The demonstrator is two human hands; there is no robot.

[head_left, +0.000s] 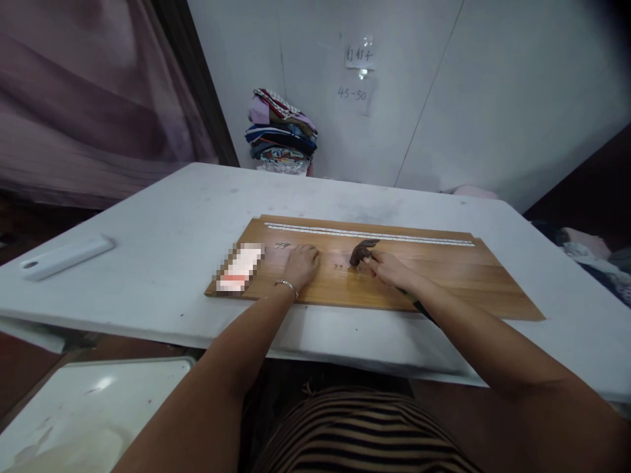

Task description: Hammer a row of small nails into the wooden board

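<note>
A brown wooden board (pixel 453 276) lies on the table. My right hand (pixel 387 268) is closed around a claw hammer (pixel 363 253), gripping it close behind the dark head. The hammer head is low over the board, beside a short row of small nails (pixel 340 267) standing in the wood; whether it touches one is hidden. My left hand (pixel 302 264), with a bracelet at the wrist, rests palm down on the board left of the nails, its fingers partly bent and holding nothing visible. Several loose nails (pixel 282 246) lie just beyond it.
Two white strips with markings (pixel 369 234) run along the board's far edge. A blurred pale rectangle (pixel 240 268) lies at its left end. On the white table (pixel 162 223) is a white handle-like object (pixel 69 256). Folded clothes (pixel 282 135) are stacked by the wall; a white stool (pixel 98 401) stands lower left.
</note>
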